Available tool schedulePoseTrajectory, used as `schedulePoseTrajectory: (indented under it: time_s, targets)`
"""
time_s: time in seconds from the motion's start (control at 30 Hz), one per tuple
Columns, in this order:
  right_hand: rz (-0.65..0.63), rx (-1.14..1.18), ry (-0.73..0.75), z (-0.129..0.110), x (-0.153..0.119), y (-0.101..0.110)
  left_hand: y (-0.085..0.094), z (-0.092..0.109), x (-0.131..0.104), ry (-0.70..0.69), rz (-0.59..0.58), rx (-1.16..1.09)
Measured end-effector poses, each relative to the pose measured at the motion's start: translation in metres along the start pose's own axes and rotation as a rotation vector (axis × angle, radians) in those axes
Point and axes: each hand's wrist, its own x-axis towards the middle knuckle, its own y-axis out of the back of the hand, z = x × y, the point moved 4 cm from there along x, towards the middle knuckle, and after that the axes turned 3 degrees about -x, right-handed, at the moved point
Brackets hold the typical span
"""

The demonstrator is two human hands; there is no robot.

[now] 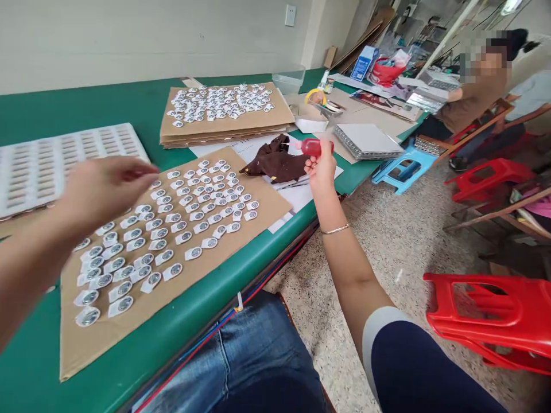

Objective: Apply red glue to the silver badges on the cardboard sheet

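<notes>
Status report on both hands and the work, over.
Right hand: grip on red tool. Left hand: raised, contents unclear, hiding part of disc-covered cardboard. Brown cloth beside cardboard.

Red stool [529, 312] on speckled floor [383, 241]; blue stool [408, 159] farther off; white socket [290, 15] on wall [172, 40].

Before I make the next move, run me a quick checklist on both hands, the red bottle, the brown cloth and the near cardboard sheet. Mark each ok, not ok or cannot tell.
1. Right hand has hold of the red bottle: ok.
2. Bottle's narrow end uncapped: cannot tell, too blurred.
3. Left hand empty: cannot tell; nothing shows clearly at its fingers.
4. Near cardboard sheet lying on the green table: ok.
5. Brown cloth clear of that sheet: not ok; its left end reaches over the edge.
6. Silver-faced discs under the left hand all visible: not ok; the hand blocks part of the view.
</notes>
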Motion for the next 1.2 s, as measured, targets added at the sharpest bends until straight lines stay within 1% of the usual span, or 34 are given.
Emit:
schedulePoseTrajectory:
  time_s: [0.03, 0.07, 0.13, 0.2, 0.23, 0.3, 0.4, 0.47, 0.53, 0.63, 0.77, 0.93, 1.07, 1.2]
  targets:
    - [-0.021, -0.021, -0.007, 0.002, 0.005, -0.01, -0.009, 0.005, 0.015, -0.048, 0.046, 0.063]
    - [-0.041, -0.04, -0.012, 0.004, 0.011, -0.019, -0.022, 0.012, 0.032, -0.104, 0.063, 0.136]
    - [-0.029, -0.046, -0.004, 0.007, 0.023, -0.03, -0.057, 0.026, 0.068, -0.125, -0.009, 0.11]
    - [0.027, -0.038, 0.021, 0.008, 0.033, -0.032, -0.087, 0.042, 0.103, -0.13, -0.044, 0.084]
    - [0.056, -0.036, 0.031, 0.009, 0.038, -0.031, -0.099, 0.049, 0.118, -0.128, -0.052, 0.066]
    - [0.093, -0.039, 0.042, 0.011, 0.045, -0.026, -0.118, 0.064, 0.143, -0.126, -0.054, -0.011]
    - [0.121, -0.063, 0.068, 0.013, 0.05, -0.015, -0.139, 0.085, 0.168, -0.158, -0.071, -0.153]
    - [0.145, -0.087, 0.065, 0.013, 0.052, -0.009, -0.152, 0.098, 0.177, -0.195, -0.092, -0.208]
    - [0.163, -0.106, 0.047, 0.013, 0.052, -0.005, -0.164, 0.107, 0.182, -0.229, -0.101, -0.215]
    - [0.183, -0.105, 0.03, 0.011, 0.054, -0.002, -0.176, 0.119, 0.184, -0.292, -0.079, -0.154]
    - [0.218, -0.081, -0.014, 0.013, 0.056, 0.001, -0.181, 0.131, 0.186, -0.375, -0.016, -0.084]
    - [0.197, -0.1, -0.026, 0.018, 0.058, -0.002, -0.186, 0.134, 0.195, -0.337, -0.008, -0.075]
    - [0.141, -0.122, -0.016, 0.019, 0.057, -0.009, -0.191, 0.13, 0.199, -0.346, -0.05, -0.076]
    - [0.088, -0.033, -0.057, 0.02, 0.055, -0.011, -0.191, 0.129, 0.197, -0.293, -0.08, -0.122]
